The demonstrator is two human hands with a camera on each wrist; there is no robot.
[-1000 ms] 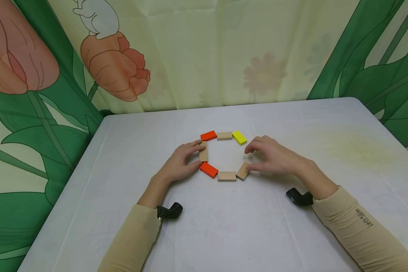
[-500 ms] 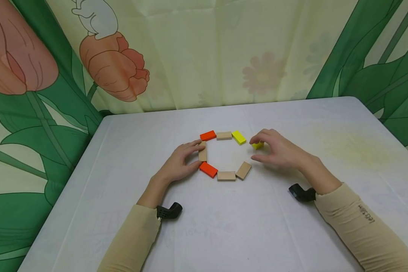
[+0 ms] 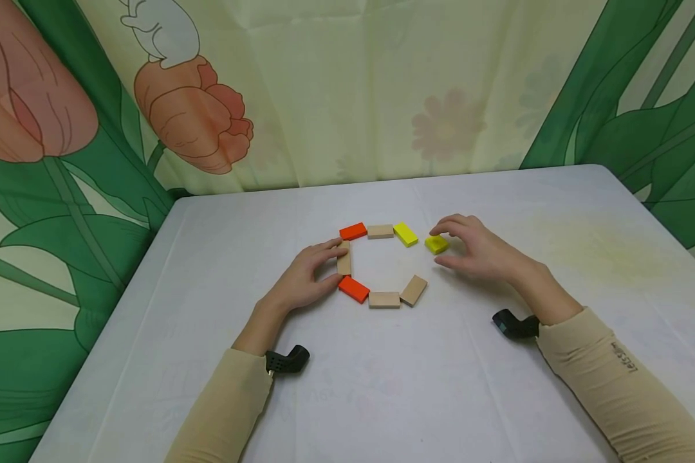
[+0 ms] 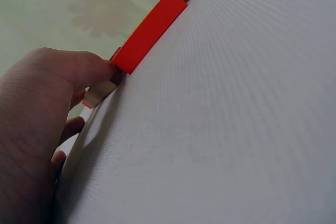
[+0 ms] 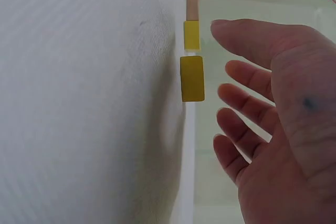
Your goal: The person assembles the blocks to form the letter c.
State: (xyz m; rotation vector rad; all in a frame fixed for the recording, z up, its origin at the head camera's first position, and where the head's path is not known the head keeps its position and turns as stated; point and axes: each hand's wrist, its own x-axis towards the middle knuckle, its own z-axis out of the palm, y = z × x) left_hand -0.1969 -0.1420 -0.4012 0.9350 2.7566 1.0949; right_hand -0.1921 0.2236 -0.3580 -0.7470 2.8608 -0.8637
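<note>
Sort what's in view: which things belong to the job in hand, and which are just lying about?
Job in hand, apparently:
two red rectangular blocks
two yellow rectangular blocks
four plain wood-coloured rectangular blocks

Surroundings or worn gear, not loose clutter:
white tablecloth
pale printed fabric backdrop
two black curved wrist devices

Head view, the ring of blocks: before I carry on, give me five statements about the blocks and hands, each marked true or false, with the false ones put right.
1. The left hand touches the leftmost wooden block. True.
2. The two red blocks touch each other. False: the leftmost wooden block lies between the far red block and the near red block.
3. The right hand is beside the outer yellow block without gripping it. True.
4. The two yellow blocks touch. False: a gap parts the outer yellow block from the inner yellow block.
5. The slanted wooden block lies nearer the person than the outer yellow block. True.
</note>
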